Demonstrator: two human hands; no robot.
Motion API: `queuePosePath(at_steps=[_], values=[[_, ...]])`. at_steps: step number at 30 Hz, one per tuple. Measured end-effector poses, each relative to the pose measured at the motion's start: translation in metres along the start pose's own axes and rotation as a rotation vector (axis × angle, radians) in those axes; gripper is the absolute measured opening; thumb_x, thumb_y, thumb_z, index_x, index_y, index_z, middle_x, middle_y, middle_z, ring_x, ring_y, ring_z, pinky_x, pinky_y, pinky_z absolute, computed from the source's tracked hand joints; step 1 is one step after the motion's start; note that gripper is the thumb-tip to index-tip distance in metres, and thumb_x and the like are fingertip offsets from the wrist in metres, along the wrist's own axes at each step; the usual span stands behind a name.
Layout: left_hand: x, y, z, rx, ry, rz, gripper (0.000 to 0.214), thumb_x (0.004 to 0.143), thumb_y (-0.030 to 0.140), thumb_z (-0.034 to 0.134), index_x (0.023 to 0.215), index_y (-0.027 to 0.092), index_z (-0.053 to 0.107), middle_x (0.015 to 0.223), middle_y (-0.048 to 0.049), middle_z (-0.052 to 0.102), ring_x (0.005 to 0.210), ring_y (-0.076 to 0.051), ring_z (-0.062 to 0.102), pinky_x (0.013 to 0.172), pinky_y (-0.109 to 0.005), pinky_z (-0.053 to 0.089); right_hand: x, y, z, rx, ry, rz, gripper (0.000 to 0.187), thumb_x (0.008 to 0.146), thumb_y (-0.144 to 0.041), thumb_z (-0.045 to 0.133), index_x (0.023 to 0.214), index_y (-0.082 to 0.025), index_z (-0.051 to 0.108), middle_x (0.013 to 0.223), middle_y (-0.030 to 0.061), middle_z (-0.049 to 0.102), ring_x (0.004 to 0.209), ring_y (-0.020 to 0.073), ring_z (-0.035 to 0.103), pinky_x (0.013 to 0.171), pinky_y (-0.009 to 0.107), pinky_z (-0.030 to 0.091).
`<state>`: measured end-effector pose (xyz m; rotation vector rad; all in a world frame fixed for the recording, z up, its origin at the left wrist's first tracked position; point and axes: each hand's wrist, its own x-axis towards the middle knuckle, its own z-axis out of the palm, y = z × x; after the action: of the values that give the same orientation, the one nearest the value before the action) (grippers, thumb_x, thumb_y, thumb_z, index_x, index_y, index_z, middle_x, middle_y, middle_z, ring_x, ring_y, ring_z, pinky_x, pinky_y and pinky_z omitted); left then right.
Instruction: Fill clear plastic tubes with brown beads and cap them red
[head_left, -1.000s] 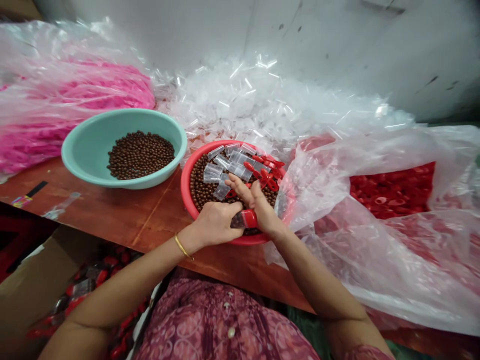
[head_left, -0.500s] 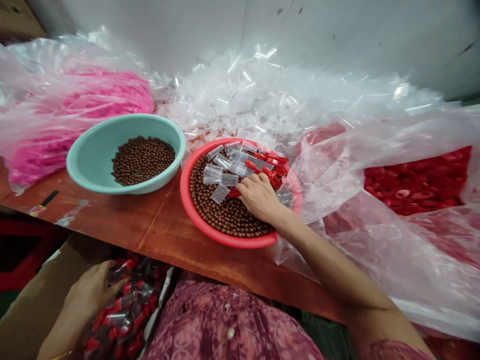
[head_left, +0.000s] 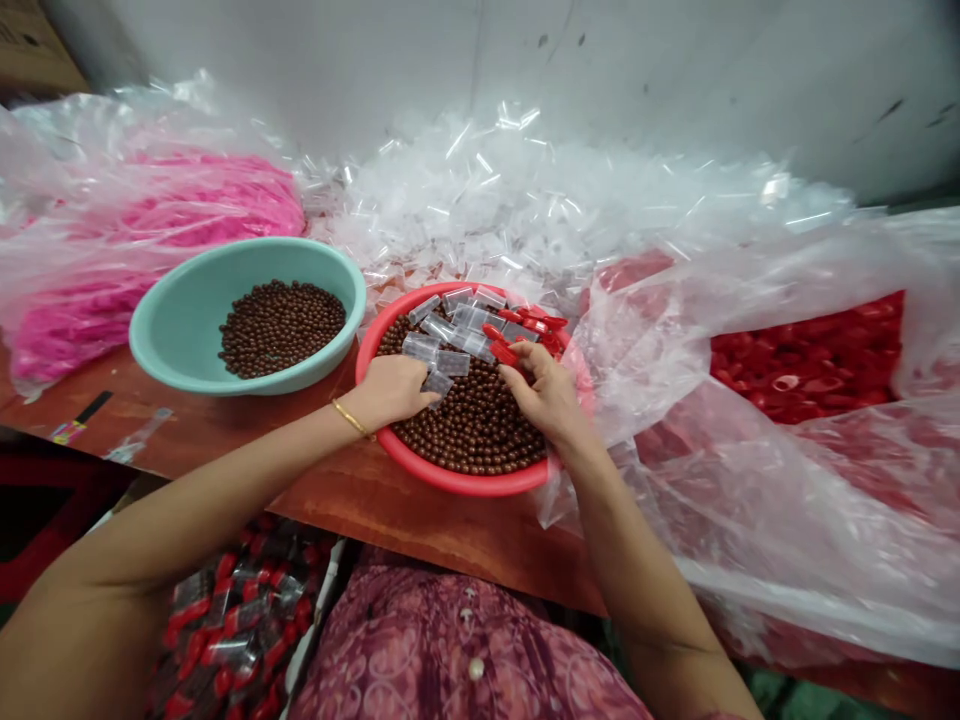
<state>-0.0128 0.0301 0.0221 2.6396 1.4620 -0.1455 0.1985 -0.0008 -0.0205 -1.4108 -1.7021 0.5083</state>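
My left hand (head_left: 396, 388) reaches over the left rim of the red basin (head_left: 465, 487), fingers closed on a small clear plastic tube (head_left: 436, 384). Inside the basin, my right hand (head_left: 546, 392) has thumb and forefinger pinched at a red plastic cap (head_left: 502, 352). Shiny brown beads (head_left: 480, 430) fill the basin beneath both hands. On top of them lie several more clear tubes (head_left: 469, 340) and, toward the back right, red caps (head_left: 541, 322).
A teal basin (head_left: 150, 345) with brown beads stands left. Clear tubes (head_left: 480, 200) are heaped against the wall. Plastic bags hold pink pieces (head_left: 225, 200) on the left and red caps (head_left: 810, 360) on the right. Below the table edge, a box contains red-capped tubes (head_left: 240, 620).
My left hand has come up from the box of capped tubes to the red basin and taken a clear tube. My right hand has shifted slightly right, with a red cap at its fingertips.
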Motion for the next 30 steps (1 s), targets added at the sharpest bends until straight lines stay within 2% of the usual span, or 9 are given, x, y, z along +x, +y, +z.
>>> queuePosePath(at_steps=[4,7,9,12,14,18,22,26,30], values=[[0.007,0.006,0.004,-0.06,-0.019,0.035,0.021,0.083,0.03,0.054,0.092,0.013,0.063,0.087,-0.0106,0.069,0.083,-0.024,0.064,0.067,-0.029,0.045,0.004,0.004,-0.002,0.181,0.069,0.051,0.02,0.081,-0.032,0.052,0.097,-0.02,0.051,0.073,-0.0021,0.057,0.062,0.0117,0.053,0.059,0.026,0.042],[0.0,0.012,-0.006,0.096,-0.007,0.161,0.021,0.086,0.014,0.042,0.09,0.009,0.063,0.086,-0.015,0.067,0.082,-0.025,0.064,0.069,-0.032,0.046,0.005,0.003,-0.003,0.24,0.081,0.066,0.018,0.08,-0.03,0.053,0.096,-0.021,0.051,0.072,-0.0029,0.056,0.06,0.0104,0.051,0.057,0.025,0.041],[-0.002,0.018,-0.01,0.191,-0.05,0.262,0.028,0.085,0.005,0.036,0.086,0.006,0.064,0.086,-0.0177,0.067,0.082,-0.025,0.064,0.07,-0.034,0.047,0.005,0.002,-0.003,0.248,0.081,0.065,0.019,0.08,-0.03,0.054,0.096,-0.021,0.051,0.072,-0.003,0.056,0.06,0.0103,0.05,0.057,0.025,0.041],[0.006,0.027,-0.001,0.177,-0.145,0.408,0.03,0.083,0.002,0.035,0.088,0.005,0.065,0.086,-0.0173,0.067,0.08,-0.024,0.064,0.069,-0.033,0.048,0.005,0.002,-0.003,0.253,0.09,0.06,0.019,0.08,-0.03,0.054,0.097,-0.021,0.051,0.073,-0.0025,0.055,0.061,0.0104,0.051,0.057,0.025,0.041],[0.016,0.032,0.011,0.094,-0.14,0.446,0.029,0.082,0.002,0.037,0.088,0.006,0.064,0.084,-0.0166,0.067,0.078,-0.023,0.064,0.07,-0.032,0.048,0.004,0.002,-0.002,0.253,0.091,0.056,0.019,0.081,-0.03,0.053,0.097,-0.021,0.05,0.075,-0.0019,0.056,0.061,0.0104,0.051,0.057,0.025,0.041],[0.034,0.035,0.026,-0.219,-0.133,0.351,0.016,0.073,0.004,0.049,0.079,0.01,0.062,0.078,-0.01,0.067,0.072,-0.019,0.061,0.068,-0.029,0.046,0.004,0.004,-0.003,0.237,0.078,0.048,0.019,0.083,-0.031,0.052,0.099,-0.021,0.05,0.076,-0.0018,0.057,0.063,0.0106,0.052,0.058,0.025,0.041],[0.04,0.029,0.026,-0.814,-0.153,0.321,0.011,0.071,0.017,0.061,0.08,0.013,0.057,0.076,-0.0007,0.062,0.069,-0.013,0.055,0.067,-0.025,0.044,0.005,0.003,-0.004,0.247,0.096,0.064,0.018,0.082,-0.032,0.052,0.096,-0.021,0.05,0.073,-0.0029,0.055,0.061,0.0104,0.051,0.056,0.024,0.04],[0.028,0.024,0.019,-1.315,-0.132,0.301,0.019,0.068,0.02,0.064,0.083,0.013,0.054,0.079,0.0015,0.059,0.073,-0.01,0.055,0.073,-0.025,0.046,0.006,0.003,-0.003,0.293,0.111,0.088,0.017,0.081,-0.033,0.052,0.094,-0.022,0.05,0.072,-0.0031,0.055,0.059,0.0107,0.05,0.055,0.025,0.041],[0.006,0.024,0.01,-1.578,-0.141,0.245,0.029,0.068,0.02,0.066,0.095,0.013,0.057,0.091,-0.0025,0.063,0.083,-0.011,0.059,0.082,-0.028,0.048,0.006,0.004,-0.002,0.324,0.125,0.089,0.02,0.079,-0.033,0.055,0.094,-0.022,0.051,0.073,-0.0027,0.057,0.064,0.0121,0.053,0.061,0.026,0.043]])
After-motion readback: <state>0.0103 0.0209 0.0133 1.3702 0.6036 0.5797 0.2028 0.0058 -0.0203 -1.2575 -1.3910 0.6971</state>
